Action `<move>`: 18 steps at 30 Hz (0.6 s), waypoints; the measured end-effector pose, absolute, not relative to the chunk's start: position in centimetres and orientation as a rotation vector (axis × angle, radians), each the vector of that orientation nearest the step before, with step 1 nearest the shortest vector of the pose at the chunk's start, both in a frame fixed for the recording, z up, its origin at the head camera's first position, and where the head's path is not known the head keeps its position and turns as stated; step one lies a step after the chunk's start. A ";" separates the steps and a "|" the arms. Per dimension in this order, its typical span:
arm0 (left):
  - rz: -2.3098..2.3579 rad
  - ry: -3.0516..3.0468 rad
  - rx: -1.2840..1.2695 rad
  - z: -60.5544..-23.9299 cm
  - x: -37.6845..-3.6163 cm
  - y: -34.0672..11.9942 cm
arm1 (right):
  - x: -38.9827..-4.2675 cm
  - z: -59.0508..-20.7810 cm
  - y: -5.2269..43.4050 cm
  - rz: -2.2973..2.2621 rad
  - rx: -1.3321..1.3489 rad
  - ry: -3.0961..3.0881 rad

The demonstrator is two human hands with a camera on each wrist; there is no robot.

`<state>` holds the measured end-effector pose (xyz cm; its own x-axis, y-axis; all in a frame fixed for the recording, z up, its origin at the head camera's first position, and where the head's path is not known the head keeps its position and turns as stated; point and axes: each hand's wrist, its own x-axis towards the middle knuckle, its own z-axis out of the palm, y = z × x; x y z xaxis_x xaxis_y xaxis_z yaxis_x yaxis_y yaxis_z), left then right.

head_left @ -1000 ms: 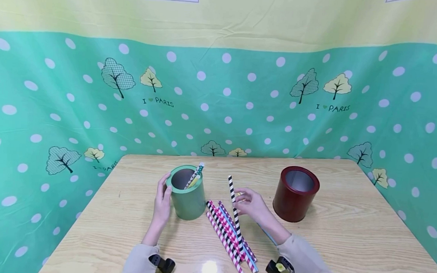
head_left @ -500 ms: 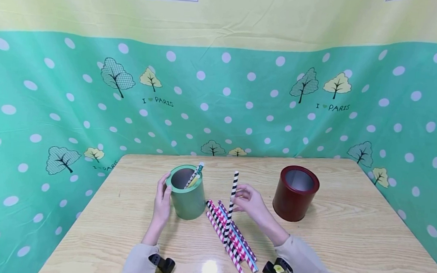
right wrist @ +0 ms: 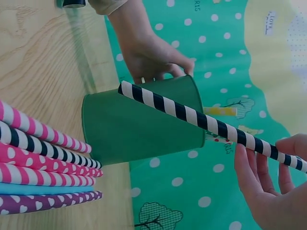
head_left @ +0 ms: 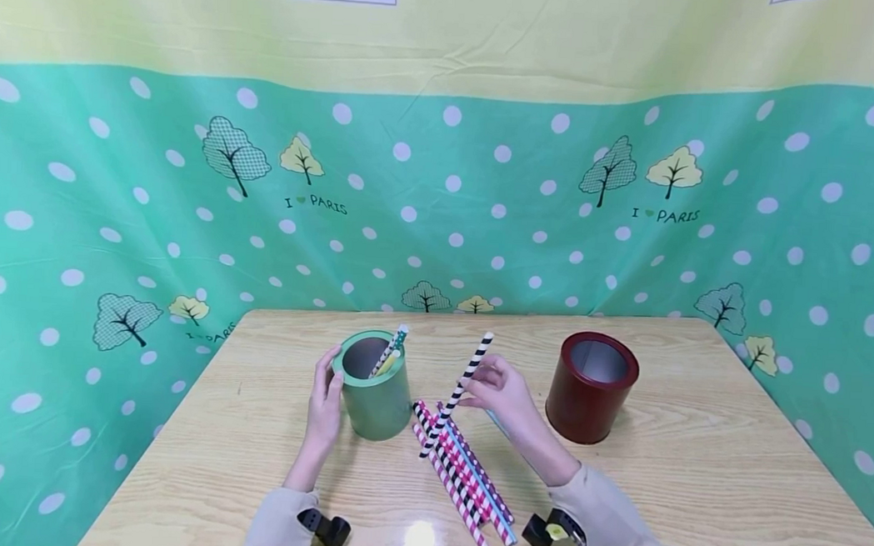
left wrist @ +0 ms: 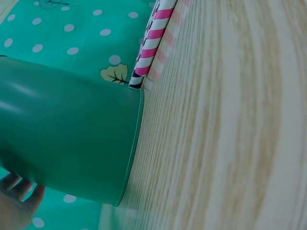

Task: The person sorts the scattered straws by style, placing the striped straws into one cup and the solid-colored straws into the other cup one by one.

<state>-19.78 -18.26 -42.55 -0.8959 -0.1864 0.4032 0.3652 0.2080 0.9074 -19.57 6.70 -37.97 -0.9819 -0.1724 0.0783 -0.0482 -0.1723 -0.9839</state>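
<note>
My left hand (head_left: 324,400) grips the side of a green can (head_left: 374,386) that stands on the wooden table (head_left: 694,489) with a few straws poking out of it. In the left wrist view the green can (left wrist: 62,139) fills the left side, with fingertips (left wrist: 17,201) at its lower edge. My right hand (head_left: 496,391) pinches a black-and-white striped straw (head_left: 456,394) and holds it lifted and tilted, its top leaning right. The right wrist view shows that straw (right wrist: 201,122) crossing in front of the green can (right wrist: 144,120), held by my fingers (right wrist: 264,182).
A pile of pink, black-striped, blue and purple straws (head_left: 462,475) lies on the table between my hands. A dark red can (head_left: 591,387) stands open-topped to the right. A green dotted cloth (head_left: 111,203) walls in the table on three sides.
The right hand has lifted the black-and-white straw off the pile and swung it from leaning left, through upright, to leaning right. The left hand has stayed on the green can.
</note>
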 end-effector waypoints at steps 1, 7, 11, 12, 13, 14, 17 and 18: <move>-1.733 -2.060 -0.167 -42.6 -19.8 -18.3 | -19.6 -37.8 6.6 -2.334 -0.253 1.970; -1.747 -2.045 -0.181 -42.7 -19.9 -18.3 | -19.6 -36.7 6.4 -2.372 -0.239 1.961; -1.745 -2.044 -0.188 -42.7 -19.9 -18.3 | -20.5 -37.4 6.5 -2.458 -0.406 1.919; -1.742 -2.045 -0.189 -42.7 -19.8 -18.3 | -20.6 -37.3 6.4 -2.469 -0.421 1.918; -1.740 -2.045 -0.191 -42.7 -19.8 -18.3 | -20.5 -37.1 6.4 -2.480 -0.423 1.917; -1.738 -2.046 -0.192 -42.7 -19.8 -18.3 | -20.6 -36.9 6.3 -2.495 -0.408 1.895; -1.730 -2.048 -0.191 -42.6 -19.8 -18.3 | -21.5 -37.6 6.2 -2.543 -0.394 1.860; -1.729 -2.049 -0.190 -42.6 -19.8 -18.3 | -22.7 -39.0 6.3 -2.557 -0.424 1.847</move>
